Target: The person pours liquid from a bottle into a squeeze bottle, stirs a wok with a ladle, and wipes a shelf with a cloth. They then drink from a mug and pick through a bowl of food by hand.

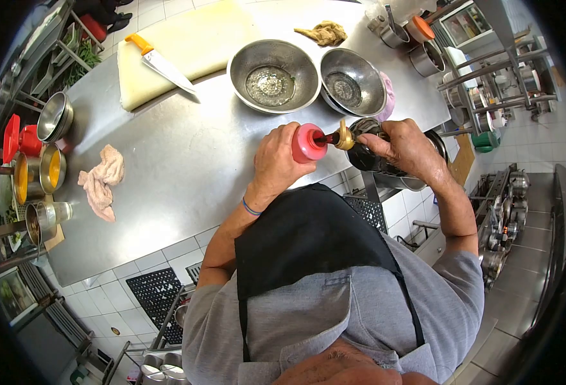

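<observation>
My left hand [275, 157] is wrapped round a red squeeze bottle [305, 147], its open mouth turned to the right. A dark glass bottle [366, 151] with a gold-coloured neck [344, 136] is tilted toward it, and my right hand [411, 149] grips this bottle. Dark red-brown liquid [326, 138] shows between the two mouths. Just beyond my hands stand two metal bowls, a larger one [239, 80] with clear liquid in it and a smaller one [374, 83].
An orange-handled knife [167, 69] lies on a white cutting board [199, 38] on the steel table [167, 186]. A pinkish cloth [103, 179] is at left, a yellowish cloth [325, 33] at the back. Metal bowls [56, 115] and pots [427, 59] line the table ends.
</observation>
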Demonstrator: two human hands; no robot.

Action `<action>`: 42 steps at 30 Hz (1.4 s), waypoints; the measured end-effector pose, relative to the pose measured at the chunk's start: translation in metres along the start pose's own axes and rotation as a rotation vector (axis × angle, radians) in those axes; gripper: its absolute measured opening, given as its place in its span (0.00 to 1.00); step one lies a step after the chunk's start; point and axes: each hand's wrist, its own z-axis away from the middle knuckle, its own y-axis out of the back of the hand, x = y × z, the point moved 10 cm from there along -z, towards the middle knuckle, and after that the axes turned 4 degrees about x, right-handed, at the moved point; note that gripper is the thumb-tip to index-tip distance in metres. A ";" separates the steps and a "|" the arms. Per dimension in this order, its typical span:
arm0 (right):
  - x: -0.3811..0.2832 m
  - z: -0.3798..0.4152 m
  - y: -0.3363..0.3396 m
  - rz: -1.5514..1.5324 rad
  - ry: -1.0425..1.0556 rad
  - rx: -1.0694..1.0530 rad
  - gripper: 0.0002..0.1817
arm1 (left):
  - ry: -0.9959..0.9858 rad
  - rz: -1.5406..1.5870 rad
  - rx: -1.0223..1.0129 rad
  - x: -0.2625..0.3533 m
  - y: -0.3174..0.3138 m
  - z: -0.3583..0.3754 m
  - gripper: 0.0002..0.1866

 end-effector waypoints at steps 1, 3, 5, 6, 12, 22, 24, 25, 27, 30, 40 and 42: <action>-0.001 0.000 0.001 -0.003 0.013 0.012 0.37 | 0.004 0.006 -0.003 -0.002 -0.002 0.001 0.38; -0.001 0.000 0.000 -0.017 0.001 0.002 0.37 | 0.012 0.009 -0.005 -0.001 -0.001 0.000 0.38; -0.001 0.000 0.000 -0.023 0.003 -0.006 0.35 | 0.010 0.017 -0.002 -0.001 0.000 0.000 0.38; 0.000 0.000 -0.001 -0.023 0.009 -0.009 0.34 | 0.004 0.023 0.003 -0.001 -0.001 0.001 0.38; 0.002 -0.002 -0.004 -0.005 0.010 -0.020 0.37 | 0.016 0.013 0.005 -0.001 0.001 0.001 0.37; 0.000 0.000 -0.002 -0.009 -0.032 -0.049 0.36 | 0.013 0.006 0.010 -0.003 0.000 0.003 0.37; 0.000 0.001 -0.002 0.000 -0.027 -0.043 0.36 | 0.005 0.010 0.012 -0.003 0.000 0.002 0.37; 0.000 0.001 -0.002 0.004 -0.024 -0.041 0.36 | 0.001 0.011 0.013 -0.003 0.001 0.002 0.36; 0.001 0.001 -0.002 0.002 -0.023 -0.038 0.36 | -0.003 0.021 0.011 -0.002 0.001 0.002 0.36; 0.001 0.001 -0.002 -0.007 -0.015 -0.032 0.36 | 0.013 0.026 -0.003 -0.002 0.000 0.002 0.36; -0.001 -0.001 -0.002 -0.010 0.002 -0.027 0.36 | 0.010 0.041 -0.017 -0.004 -0.003 0.003 0.37; -0.001 -0.002 -0.003 -0.028 0.003 -0.030 0.36 | 0.003 0.041 -0.003 -0.005 -0.003 0.004 0.38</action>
